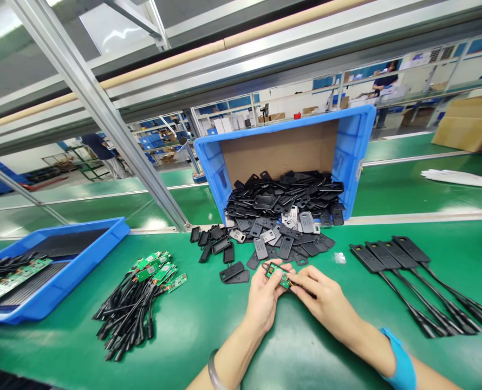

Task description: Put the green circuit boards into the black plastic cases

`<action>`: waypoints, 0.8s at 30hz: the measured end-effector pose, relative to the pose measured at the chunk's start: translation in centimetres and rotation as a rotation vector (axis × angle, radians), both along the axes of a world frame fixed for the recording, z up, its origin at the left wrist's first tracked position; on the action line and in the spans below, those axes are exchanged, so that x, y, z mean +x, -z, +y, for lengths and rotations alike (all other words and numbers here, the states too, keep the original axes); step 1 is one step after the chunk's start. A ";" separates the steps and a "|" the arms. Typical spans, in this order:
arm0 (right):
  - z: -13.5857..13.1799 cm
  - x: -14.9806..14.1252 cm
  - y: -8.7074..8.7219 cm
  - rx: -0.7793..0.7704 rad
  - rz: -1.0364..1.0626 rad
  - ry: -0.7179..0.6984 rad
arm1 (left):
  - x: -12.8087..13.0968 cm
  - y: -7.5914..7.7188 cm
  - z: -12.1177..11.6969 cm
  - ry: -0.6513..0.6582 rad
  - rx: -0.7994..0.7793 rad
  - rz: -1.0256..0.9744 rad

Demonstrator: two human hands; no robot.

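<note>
My left hand [264, 297] is closed around a small green circuit board [279, 275], its thumb on the near edge. What looks like a black plastic shell rim shows at the board's upper left. My right hand [326, 299] pinches the board's right end, where thin wires and a black cable come off; the fingers hide most of that cable. Just beyond my hands lie loose black plastic shells [285, 247], spilling from a tipped blue crate [284, 129]. To the left rests a heap of green boards with black cables [143, 292].
At right, several closed black units with cables [391, 254] lie in a row, near a small clear plastic bit [339, 258]. A blue tray [62, 292] with more boards stands at left. A metal post [115, 124] rises behind. A white glove [457, 177] and cardboard box [468, 124] sit beyond.
</note>
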State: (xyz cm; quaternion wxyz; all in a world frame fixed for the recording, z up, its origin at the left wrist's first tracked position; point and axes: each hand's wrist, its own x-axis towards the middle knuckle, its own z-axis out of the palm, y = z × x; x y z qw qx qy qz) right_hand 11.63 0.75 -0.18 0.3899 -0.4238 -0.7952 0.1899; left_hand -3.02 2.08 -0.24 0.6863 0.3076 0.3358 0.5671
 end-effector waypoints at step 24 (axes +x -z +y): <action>0.9 0.2 -0.6 -0.587 0.227 0.009 | 0.1 -0.4 -0.8 -0.074 0.107 0.245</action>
